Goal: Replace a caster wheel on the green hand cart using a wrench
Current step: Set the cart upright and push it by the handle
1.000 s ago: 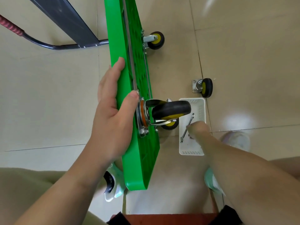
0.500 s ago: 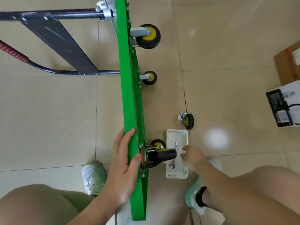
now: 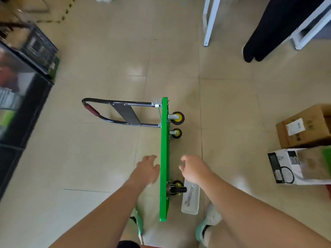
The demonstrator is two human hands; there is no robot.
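Starting at the left edge of the frame, black crates (image 3: 26, 68) stand stacked and blurred. Right of them the cart's dark handle (image 3: 93, 110) lies folded out flat across the tiles.

The left hand (image 3: 146, 170) hovers just left of centre with its fingers loosely curled and apart, gripping nothing. It is just beside the deck, and I cannot tell whether it touches.

The green hand cart (image 3: 163, 149) stands on its long edge down the middle of the frame. Two yellow-hubbed wheels (image 3: 177, 118) stick out to the right at its far end. Lower down, the black caster wheel (image 3: 178, 190) sits on its plate against the deck, with another yellow hub just above it.

Beside that caster lies a white basket (image 3: 196, 203) with the wrench (image 3: 189, 195) resting in it, unheld. The right hand (image 3: 194, 170) hangs above the basket, fingers also loose and empty.

At the right edge sit a cardboard box (image 3: 304, 126) and a white box (image 3: 300, 169).

All four mounts look filled and the tool is set down, so the bolting seems either finished or not begun. Which one cannot be read here. If it is finished, what remains is lowering the cart onto its wheels.
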